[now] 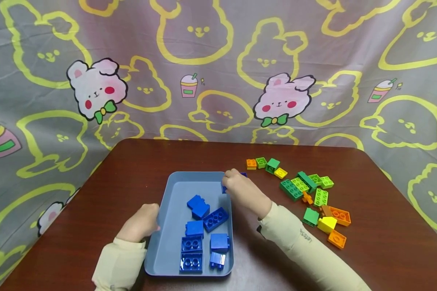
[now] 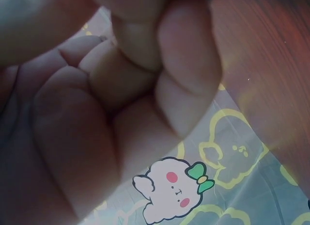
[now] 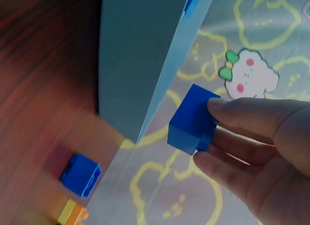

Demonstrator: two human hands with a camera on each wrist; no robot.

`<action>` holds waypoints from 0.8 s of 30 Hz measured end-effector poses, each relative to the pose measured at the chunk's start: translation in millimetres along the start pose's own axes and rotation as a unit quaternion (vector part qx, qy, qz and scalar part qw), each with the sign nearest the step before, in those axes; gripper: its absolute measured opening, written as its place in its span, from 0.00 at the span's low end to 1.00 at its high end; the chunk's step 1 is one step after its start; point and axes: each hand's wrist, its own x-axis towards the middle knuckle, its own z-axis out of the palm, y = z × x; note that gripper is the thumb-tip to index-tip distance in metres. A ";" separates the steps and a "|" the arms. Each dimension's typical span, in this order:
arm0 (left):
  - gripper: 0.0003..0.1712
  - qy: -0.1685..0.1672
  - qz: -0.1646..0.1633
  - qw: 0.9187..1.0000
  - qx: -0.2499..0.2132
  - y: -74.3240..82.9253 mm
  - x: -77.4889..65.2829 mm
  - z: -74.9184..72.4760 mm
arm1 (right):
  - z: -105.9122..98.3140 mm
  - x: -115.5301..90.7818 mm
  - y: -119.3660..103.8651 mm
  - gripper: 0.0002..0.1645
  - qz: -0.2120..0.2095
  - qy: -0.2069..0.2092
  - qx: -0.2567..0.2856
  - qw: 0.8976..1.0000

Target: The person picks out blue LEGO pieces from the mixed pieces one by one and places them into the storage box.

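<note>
A grey-blue tray (image 1: 167, 242) holds several blue toy bricks (image 1: 194, 228), some lying on their sides. My left hand (image 1: 140, 222) is at the tray's left rim with curled fingers, seemingly gripping it; the contact itself is hidden. In the left wrist view the curled fingers (image 2: 189, 65) fill much of the picture. My right hand (image 1: 245, 192) is over the tray's back right edge. Between thumb and fingers it pinches a blue brick (image 3: 193, 120), raised beside the tray wall (image 3: 135, 55). Another blue brick (image 3: 81, 175) lies on the table behind that hand.
To the right, green, lime, yellow and orange bricks (image 1: 299, 184) lie scattered on the brown table (image 1: 138, 161). A smaller row with an orange brick (image 1: 251, 163) lies farther back. A patterned cloth (image 1: 218, 81) hangs behind the table.
</note>
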 end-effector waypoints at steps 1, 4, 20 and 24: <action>0.10 0.001 0.000 1.000 0.002 -0.2 0.0 0.0 | 0.6 1.4 -2.3 0.07 -0.004 -0.011 0.000 1.000; 0.10 0.002 0.001 1.000 0.005 -0.9 0.1 0.0 | 3.2 5.4 -8.8 0.08 -0.021 -0.031 0.001 0.999; 0.14 -0.012 -0.007 1.000 0.013 -1.9 2.6 -0.8 | 24.4 9.2 -21.5 0.08 -0.062 -0.083 -0.004 0.995; 0.13 -0.004 -0.003 1.000 0.011 -1.3 1.6 -0.8 | 26.5 8.9 -21.0 0.09 -0.054 -0.100 0.008 0.993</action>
